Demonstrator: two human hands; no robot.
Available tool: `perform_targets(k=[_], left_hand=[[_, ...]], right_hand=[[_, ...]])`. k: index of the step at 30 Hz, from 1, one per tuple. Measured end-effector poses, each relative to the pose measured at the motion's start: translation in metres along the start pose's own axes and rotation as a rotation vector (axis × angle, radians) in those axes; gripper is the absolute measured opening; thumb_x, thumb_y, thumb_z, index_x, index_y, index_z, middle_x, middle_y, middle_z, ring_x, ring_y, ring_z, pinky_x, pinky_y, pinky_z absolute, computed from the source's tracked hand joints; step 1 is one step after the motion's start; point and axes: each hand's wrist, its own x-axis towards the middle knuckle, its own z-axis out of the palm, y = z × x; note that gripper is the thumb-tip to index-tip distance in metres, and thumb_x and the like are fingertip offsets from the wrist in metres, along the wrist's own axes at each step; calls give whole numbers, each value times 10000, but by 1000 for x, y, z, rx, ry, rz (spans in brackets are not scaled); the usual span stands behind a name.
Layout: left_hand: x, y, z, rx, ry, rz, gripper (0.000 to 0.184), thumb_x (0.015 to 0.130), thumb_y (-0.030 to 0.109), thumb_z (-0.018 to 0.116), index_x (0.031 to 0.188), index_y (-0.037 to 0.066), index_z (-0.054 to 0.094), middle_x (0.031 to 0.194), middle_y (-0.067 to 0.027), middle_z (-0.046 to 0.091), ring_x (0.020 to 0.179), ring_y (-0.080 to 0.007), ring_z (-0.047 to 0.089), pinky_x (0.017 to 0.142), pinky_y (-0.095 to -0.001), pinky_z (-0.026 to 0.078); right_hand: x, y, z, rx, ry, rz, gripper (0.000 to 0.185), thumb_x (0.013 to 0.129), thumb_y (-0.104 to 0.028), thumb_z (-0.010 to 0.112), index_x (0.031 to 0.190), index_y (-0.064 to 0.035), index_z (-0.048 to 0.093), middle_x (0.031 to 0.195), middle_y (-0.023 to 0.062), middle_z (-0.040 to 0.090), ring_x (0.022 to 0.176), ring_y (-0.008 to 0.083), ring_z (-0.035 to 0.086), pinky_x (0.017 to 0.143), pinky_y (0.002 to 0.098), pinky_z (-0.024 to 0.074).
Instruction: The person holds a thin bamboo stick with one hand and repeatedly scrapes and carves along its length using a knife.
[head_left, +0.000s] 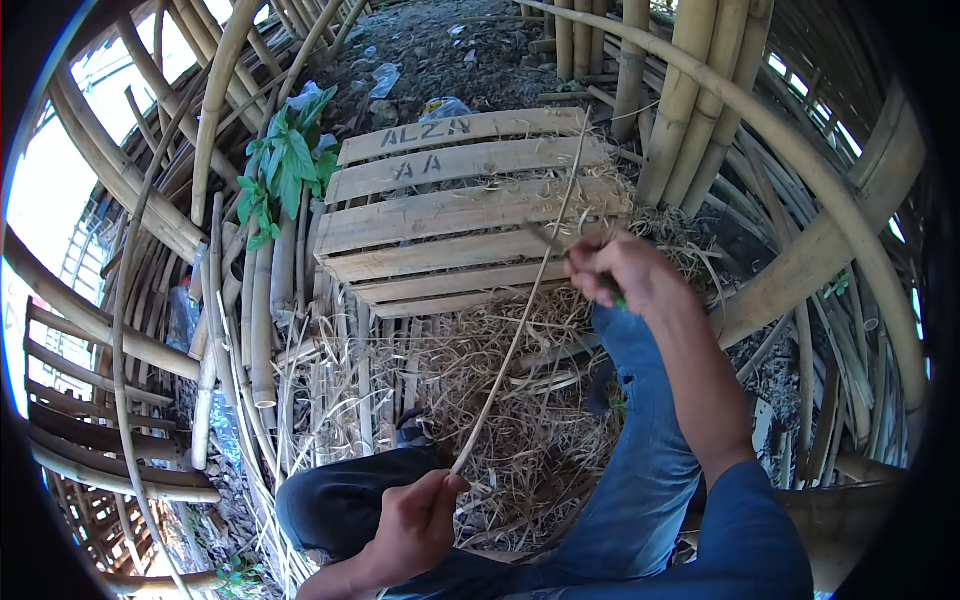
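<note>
A long, thin, pale bamboo strip (518, 342) is held slantwise between the person's knees and across a pale slatted wooden crate (400, 218), its far tip reaching the crate's far edge. The strip's near end is pinched by the left hand (412, 520), thumb and fingers pressed together around it, low in the view beside the dark-clad left knee (340, 500). By the right hand (625, 268), a knife with a dark blade and some green at its handle (546, 239) is held in a closed grip, the fingers curled round. The blade is pointed to the left, at the middle of the strip; whether the two are touching cannot be told.

The right hand is held over the crate's right near corner, just above the blue-jeaned right knee (635, 345), so little room is left beneath it. Wider room is found left of the strip, where the slats are bare and marked with dark stencilled letters. Toward the crate's right edge, the slats are partly covered by curled, straw-coloured shavings (510, 440), which are also heaped on the ground between the legs. The space is bounded on the right by thick upright tan bamboo poles (705, 100), and on the left by a green leafy plant (290, 160) near the crate's corner and by grey-brown bamboo stalks (262, 330).
</note>
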Motion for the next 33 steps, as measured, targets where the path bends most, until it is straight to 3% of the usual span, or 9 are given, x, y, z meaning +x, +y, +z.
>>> perform_targets(k=[10, 14, 16, 17, 18, 20, 21, 27, 33], left_hand=[[-1, -1, -1, -7, 4, -19, 163, 941, 51, 499, 856, -32, 611, 471, -25, 388, 429, -50, 340, 393, -262, 282], [0, 5, -5, 25, -32, -96, 234, 953, 104, 464, 838, -35, 615, 517, -34, 497, 479, -61, 462, 454, -237, 372], [-1, 1, -5, 12, -23, -75, 201, 948, 83, 482, 846, -33, 612, 493, -31, 440, 453, -58, 399, 424, -252, 323], [-1, -1, -5, -7, -9, -49, 169, 943, 62, 499, 854, -30, 609, 470, -28, 383, 428, -54, 335, 393, -268, 274], [-1, -3, -4, -9, -9, -45, 169, 943, 62, 499, 854, -30, 609, 470, -28, 383, 428, -54, 335, 393, -268, 274], [0, -5, -4, 10, 82, -107, 175, 941, 67, 503, 843, -37, 604, 475, -30, 385, 442, -52, 342, 405, -261, 288], [2, -3, -4, 3, 86, -105, 175, 941, 67, 503, 843, -37, 604, 475, -30, 385, 442, -52, 342, 405, -261, 288], [12, -1, -3, 12, 195, -101, 167, 933, 78, 528, 864, -45, 617, 513, -18, 423, 484, -42, 349, 433, -235, 311], [16, -3, -5, -14, 226, -126, 152, 927, 66, 543, 858, -45, 619, 524, -6, 413, 503, -28, 334, 426, -229, 287]], right_hand=[[17, 4, -17, 228, 79, -24, 133, 840, -28, 488, 710, -13, 515, 585, 31, 478, 412, 116, 407, 358, 252, 308], [11, 8, -4, 68, -223, 38, 58, 805, 1, 483, 818, 19, 537, 564, 32, 457, 409, 118, 391, 363, 263, 312], [22, 7, -18, 172, 84, 15, 52, 818, 1, 482, 816, -3, 533, 583, 37, 463, 422, 116, 393, 373, 270, 319], [31, 11, -29, 344, 260, -111, 104, 891, -116, 513, 828, -37, 540, 622, 27, 499, 461, 99, 446, 382, 255, 342], [38, 14, -38, 342, 262, -113, 104, 891, -116, 513, 828, -37, 540, 622, 27, 499, 461, 99, 446, 382, 255, 342], [39, 8, -40, 487, 759, -400, 160, 933, -190, 489, 860, -56, 537, 643, 12, 496, 483, 91, 453, 398, 257, 349], [37, 9, -36, 553, 788, -386, 197, 951, -211, 474, 848, -64, 557, 644, 6, 512, 473, 83, 446, 394, 238, 337], [3, 19, 35, -37, 185, -355, 167, 927, -106, 516, 827, -6, 604, 611, 20, 551, 462, 61, 448, 393, 215, 333], [-18, 36, 92, -187, -261, -138, 173, 914, -77, 543, 794, 10, 631, 599, 22, 582, 469, 49, 461, 408, 206, 329]])
